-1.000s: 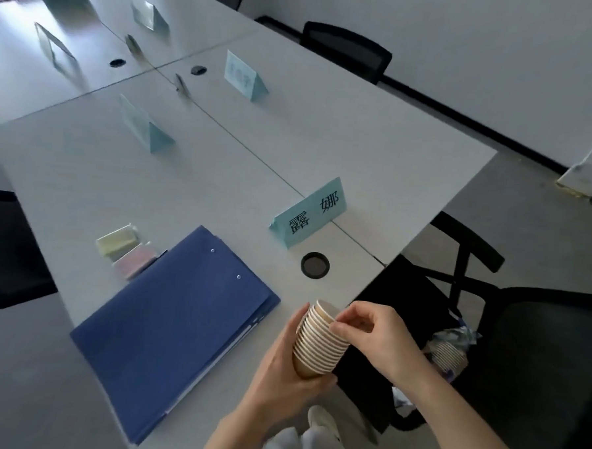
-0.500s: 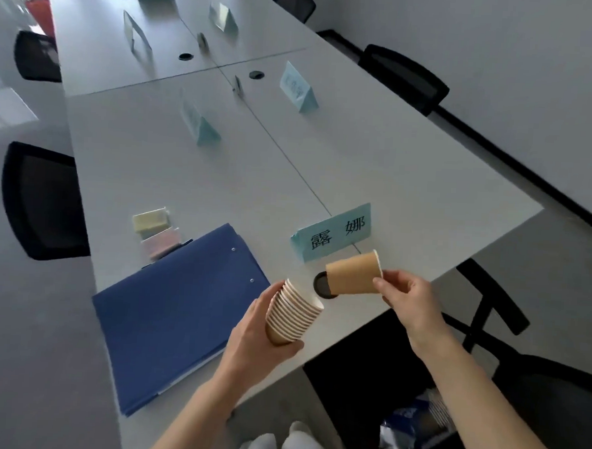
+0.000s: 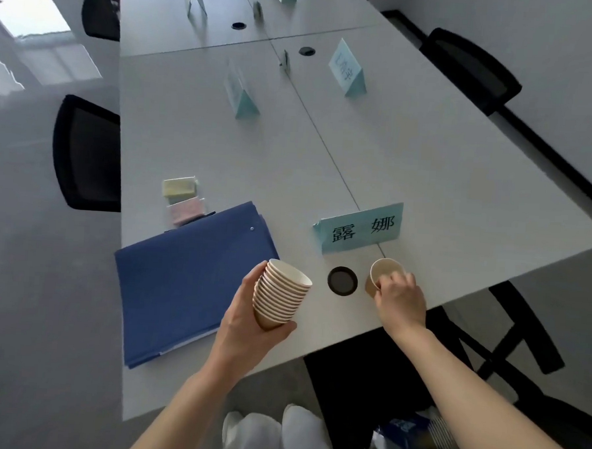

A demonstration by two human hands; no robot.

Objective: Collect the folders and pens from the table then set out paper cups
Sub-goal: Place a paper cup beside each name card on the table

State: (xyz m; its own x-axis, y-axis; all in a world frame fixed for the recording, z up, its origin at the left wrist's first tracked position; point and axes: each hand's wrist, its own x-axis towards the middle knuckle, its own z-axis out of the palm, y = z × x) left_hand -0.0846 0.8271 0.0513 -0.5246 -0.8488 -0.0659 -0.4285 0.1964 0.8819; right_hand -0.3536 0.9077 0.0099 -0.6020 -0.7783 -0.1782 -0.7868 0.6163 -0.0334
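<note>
My left hand (image 3: 248, 325) grips a stack of brown paper cups (image 3: 280, 294), tilted to the right, above the table's near edge. My right hand (image 3: 398, 298) holds a single paper cup (image 3: 383, 271) by its side; the cup stands upright at the table surface, just right of a black cable grommet (image 3: 342, 280) and in front of a blue name card (image 3: 361, 226). A pile of blue folders (image 3: 188, 280) lies flat on the table (image 3: 427, 169) to the left of my left hand. No pens can be made out.
Yellow and pink sticky-note pads (image 3: 183, 197) lie behind the folders. More blue name cards (image 3: 347, 69) stand farther up the table. Black chairs (image 3: 85, 151) sit along both sides. A bag with more cups (image 3: 414, 436) sits low at the right.
My right hand pulled one cup off the stack, turned it upright and brought it down beside the grommet. My left hand kept hold of the stack.
</note>
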